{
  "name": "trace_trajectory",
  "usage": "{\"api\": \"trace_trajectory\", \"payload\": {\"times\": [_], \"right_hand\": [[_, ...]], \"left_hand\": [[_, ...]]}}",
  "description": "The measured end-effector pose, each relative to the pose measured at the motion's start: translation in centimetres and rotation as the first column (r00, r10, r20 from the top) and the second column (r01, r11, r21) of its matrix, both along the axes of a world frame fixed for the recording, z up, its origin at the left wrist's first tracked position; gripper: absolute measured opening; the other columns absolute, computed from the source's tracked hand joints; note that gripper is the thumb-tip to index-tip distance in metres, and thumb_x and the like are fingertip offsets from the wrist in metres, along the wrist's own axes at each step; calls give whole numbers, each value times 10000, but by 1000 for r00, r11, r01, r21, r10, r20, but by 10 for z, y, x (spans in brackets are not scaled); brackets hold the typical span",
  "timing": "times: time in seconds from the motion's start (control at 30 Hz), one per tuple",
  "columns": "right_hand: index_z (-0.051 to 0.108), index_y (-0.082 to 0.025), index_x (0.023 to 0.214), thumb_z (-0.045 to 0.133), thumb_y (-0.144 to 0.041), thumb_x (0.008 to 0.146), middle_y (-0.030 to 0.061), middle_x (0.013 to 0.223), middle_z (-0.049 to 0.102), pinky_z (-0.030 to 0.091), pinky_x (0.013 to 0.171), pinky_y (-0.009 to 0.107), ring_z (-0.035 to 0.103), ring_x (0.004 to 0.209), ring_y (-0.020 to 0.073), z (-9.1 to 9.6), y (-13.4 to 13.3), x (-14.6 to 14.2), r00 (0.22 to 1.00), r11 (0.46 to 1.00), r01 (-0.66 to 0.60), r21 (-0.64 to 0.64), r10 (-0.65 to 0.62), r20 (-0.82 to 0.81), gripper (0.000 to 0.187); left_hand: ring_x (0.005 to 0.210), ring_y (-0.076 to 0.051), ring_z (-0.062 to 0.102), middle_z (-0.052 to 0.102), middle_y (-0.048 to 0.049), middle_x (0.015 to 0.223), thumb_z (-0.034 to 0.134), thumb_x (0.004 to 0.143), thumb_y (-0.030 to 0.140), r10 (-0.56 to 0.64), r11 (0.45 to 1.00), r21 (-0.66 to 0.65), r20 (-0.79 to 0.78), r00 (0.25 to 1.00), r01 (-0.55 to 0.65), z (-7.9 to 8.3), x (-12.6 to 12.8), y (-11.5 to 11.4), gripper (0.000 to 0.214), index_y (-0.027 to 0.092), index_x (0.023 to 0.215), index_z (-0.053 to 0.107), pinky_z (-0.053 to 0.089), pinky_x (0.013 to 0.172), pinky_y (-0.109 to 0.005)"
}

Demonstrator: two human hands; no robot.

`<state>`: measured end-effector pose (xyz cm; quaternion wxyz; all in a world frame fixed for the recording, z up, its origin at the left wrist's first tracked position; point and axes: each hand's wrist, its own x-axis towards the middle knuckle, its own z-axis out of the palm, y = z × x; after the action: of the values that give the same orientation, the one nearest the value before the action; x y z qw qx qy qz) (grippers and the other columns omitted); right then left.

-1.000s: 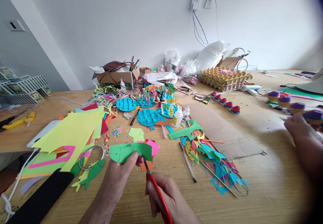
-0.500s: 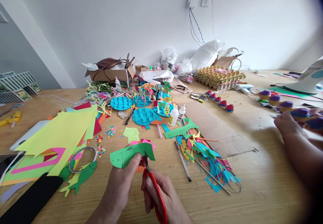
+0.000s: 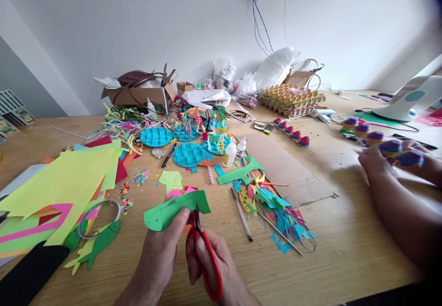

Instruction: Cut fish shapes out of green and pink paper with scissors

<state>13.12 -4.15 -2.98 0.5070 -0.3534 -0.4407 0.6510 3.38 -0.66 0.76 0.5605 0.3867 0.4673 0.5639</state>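
Note:
My left hand (image 3: 162, 251) pinches a green paper piece (image 3: 174, 208) with a fish outline drawn on it, held just above the wooden table (image 3: 345, 246). My right hand (image 3: 216, 269) grips red-handled scissors (image 3: 203, 255); their blades point up into the lower edge of the green paper. A finished green paper fish (image 3: 96, 245) lies on the table to the left, beside a metal ring (image 3: 98, 211).
Stacked coloured sheets (image 3: 65, 181) lie at left, paper scraps (image 3: 276, 209) and a pencil (image 3: 241, 213) at right, then a cardboard sheet (image 3: 283, 168). Blue woven discs (image 3: 189, 154), glue bottles (image 3: 229, 154), a box (image 3: 138, 94) and egg trays (image 3: 292, 98) stand behind. Another person's hands (image 3: 380, 163) handle purple-topped pieces at far right.
The view has swung right and dipped, so everything has slid left. The scissors have drawn nearer to me and now sit under the green paper's lower edge. The other person's hands have come further into view.

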Motion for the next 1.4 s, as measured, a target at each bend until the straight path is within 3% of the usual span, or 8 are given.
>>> {"api": "trace_trajectory", "payload": {"times": [0.67, 1.4], "right_hand": [[492, -158, 669, 435, -620, 799, -50, 424, 434, 285, 413, 187, 347, 371, 74, -2, -3, 3, 999, 999, 34, 16, -34, 1, 484], [468, -164, 640, 431, -641, 791, -60, 404, 405, 258, 384, 180, 324, 346, 64, -6, -7, 6, 998, 998, 54, 11, -54, 25, 502]], "left_hand": [[845, -210, 630, 696, -28, 842, 630, 738, 286, -21, 999, 28, -133, 991, 25, -6, 2, 0, 129, 175, 797, 656, 429, 889, -349], [769, -201, 622, 681, -18, 763, 652, 696, 279, -25, 1000, 2, -92, 995, 25, 3, 7, -5, 129, 164, 753, 657, 463, 810, -328]]}}
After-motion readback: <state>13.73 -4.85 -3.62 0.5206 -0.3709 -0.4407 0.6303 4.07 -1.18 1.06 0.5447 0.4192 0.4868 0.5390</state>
